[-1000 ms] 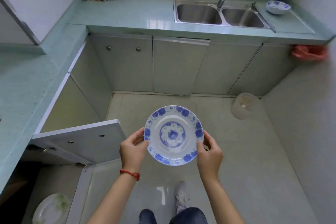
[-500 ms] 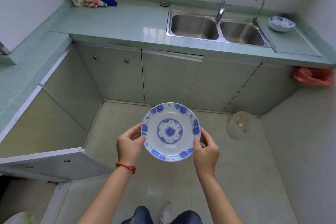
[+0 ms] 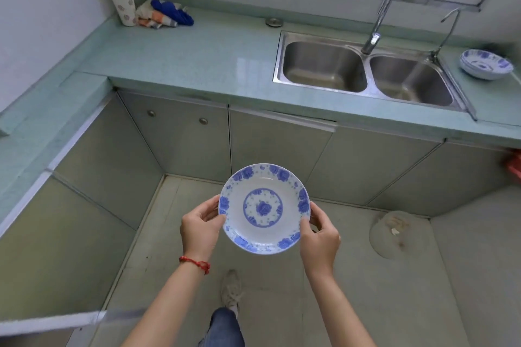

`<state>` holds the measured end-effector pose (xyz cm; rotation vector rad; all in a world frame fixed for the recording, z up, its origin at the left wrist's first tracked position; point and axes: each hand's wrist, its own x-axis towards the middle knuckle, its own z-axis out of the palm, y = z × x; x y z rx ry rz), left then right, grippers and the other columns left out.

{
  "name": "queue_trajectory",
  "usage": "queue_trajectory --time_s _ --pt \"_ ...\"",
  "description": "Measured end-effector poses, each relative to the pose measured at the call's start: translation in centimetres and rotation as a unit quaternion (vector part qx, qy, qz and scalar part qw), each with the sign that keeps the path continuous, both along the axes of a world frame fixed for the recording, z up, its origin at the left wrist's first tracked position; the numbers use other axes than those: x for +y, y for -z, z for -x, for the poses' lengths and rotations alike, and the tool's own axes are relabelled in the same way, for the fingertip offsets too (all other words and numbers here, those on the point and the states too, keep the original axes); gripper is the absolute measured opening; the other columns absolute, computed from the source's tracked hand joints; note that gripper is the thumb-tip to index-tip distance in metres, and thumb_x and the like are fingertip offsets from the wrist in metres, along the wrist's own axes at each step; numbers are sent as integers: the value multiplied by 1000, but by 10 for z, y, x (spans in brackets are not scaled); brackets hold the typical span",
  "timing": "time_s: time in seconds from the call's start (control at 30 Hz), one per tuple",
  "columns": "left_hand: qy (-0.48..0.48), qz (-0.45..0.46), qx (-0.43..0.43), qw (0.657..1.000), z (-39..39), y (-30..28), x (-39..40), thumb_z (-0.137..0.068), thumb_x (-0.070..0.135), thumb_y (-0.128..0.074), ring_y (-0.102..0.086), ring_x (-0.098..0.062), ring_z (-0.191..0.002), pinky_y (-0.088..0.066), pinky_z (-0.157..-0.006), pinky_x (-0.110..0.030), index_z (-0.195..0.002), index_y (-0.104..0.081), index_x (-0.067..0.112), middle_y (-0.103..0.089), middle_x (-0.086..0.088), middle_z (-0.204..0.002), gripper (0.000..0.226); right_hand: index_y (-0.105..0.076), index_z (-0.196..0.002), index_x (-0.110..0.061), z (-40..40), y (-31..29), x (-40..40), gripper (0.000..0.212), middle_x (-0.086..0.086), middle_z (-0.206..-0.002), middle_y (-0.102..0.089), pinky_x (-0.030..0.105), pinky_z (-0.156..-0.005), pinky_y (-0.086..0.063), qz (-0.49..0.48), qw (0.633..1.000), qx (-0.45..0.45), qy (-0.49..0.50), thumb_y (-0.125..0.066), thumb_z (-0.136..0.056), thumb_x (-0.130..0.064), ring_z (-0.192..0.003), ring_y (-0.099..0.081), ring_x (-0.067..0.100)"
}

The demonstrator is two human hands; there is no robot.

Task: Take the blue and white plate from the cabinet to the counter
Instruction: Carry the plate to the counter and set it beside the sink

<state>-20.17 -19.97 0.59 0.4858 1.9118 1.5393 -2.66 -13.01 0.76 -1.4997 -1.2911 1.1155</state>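
Plate (image 3: 264,208): blue and white, round, no long axis; face up, tilted slightly toward the camera. Lower centre of frame, above the floor, well short of the counter (image 3: 197,56).

Left hand (image 3: 200,229), right hand (image 3: 320,236): each clamps an opposite rim.

Change: open cabinet door has slid nearly out of frame at lower left; counter now looms larger. Judged: carry under way, set-down remains.

single head view, steeply downward, facing the counter (image 3: 197,65) ahead
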Motion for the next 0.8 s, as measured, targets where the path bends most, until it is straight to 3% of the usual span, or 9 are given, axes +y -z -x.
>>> queue_trajectory --time_s 0.17,0.33,0.47,0.57,0.63,0.7,0.8 --pt "-3 -5 5 1000 53 -8 67 -70 -14 -62 -64 11 -71 -52 -66 -7 -106 -65 5 -68 -2 -91 41 -64 -109 -15 54 -4 69 32 -16 -89 -64 1 -67 -46 -2 1000 3 -2 -56 -82 -1 -80 -58 -16" --pt "-4 -10 3 1000 100 -11 126 -71 -13 -62 -65 1 -80 -53 -68 -8 -107 -65 6 -69 -5 -97 41 -62 -112 -14 99 -7 128 32 -23 -88 -60 1 -64 -46 -4 1000 1 -11 -56 -83 -2 -77 -57 -19" --pt "-9 -8 4 1000 126 -13 165 -71 -13 -62 -65 10 -74 -53 -69 -7 -107 -65 6 -69 -5 -97 41 -61 -113 -15 125 -9 170 33 -19 -90 -62 1 -64 -46 -5 1000 -6 -22 -56 -83 -3 -78 -57 -20" --pt "-24 -6 2 1000 141 -13 194 -71 -12 -62 -65 9 -74 -52 -67 -6 -107 -65 5 -68 -4 -96 41 -62 -112 -16 144 -8 205 33 -24 -91 -61 1 -65 -46 -3 999 -16 -35 -56 -82 -3 -81 -57 -18" --pt "-34 -7 -2 999 151 -11 216 -71 -13 -62 -66 1 -80 -52 -67 -6 -108 -64 5 -68 -5 -97 41 -62 -112 -16 156 -6 230 33 -22 -91 -61 3 -67 -47 -2 999 -20 -46 -57 -83 -2 -81 -59 -12" --pt "-48 -8 -5 999 160 -8 240 -72 -14 -61 -64 -3 -85 -53 -69 -7 -108 -64 4 -68 -6 -98 41 -61 -114 -14 167 -5 257 34 -17 -90 -62 14 -75 -49 1 998 -23 -56 -57 -83 -2 -84 -59 -7" --pt "-65 -2 -4 998 174 -6 277 -72 -14 -60 -65 4 -79 -54 -75 -12 -108 -64 5 -68 -3 -97 41 -60 -116 -11 184 -3 299 34 -6 -94 -64 27 -82 -49 8 997 -23 -75 -58 -83 -3 -85 -60 4"
